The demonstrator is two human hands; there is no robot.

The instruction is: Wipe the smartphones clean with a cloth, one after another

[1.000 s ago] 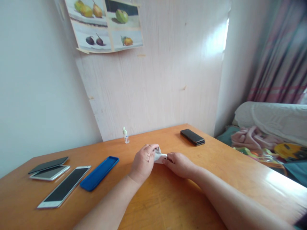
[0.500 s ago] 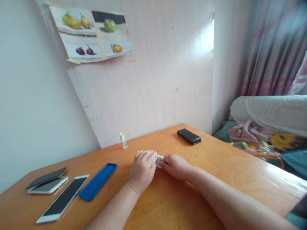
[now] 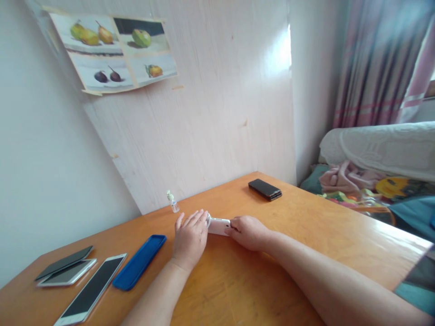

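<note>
My right hand grips the right end of a white phone, thumb on the near face. The phone is held edge-up, long side across, just over the table. At its left end is my left hand, fingers pressed together except the little finger, which sticks out. A small white bit shows at these fingertips; what it is I cannot make out. The left thumb and palm are hidden. Beyond the left hand stands a small clear spray bottle with a pale green top.
On the wooden table, a blue phone case, a white phone with dark screen and another white phone under a dark flat cover lie left. Stacked dark phones lie back right, near the table's edge.
My left hand has moved left along the phone, baring more of its white face. The right hand keeps its grip. The camera view has shifted slightly.
</note>
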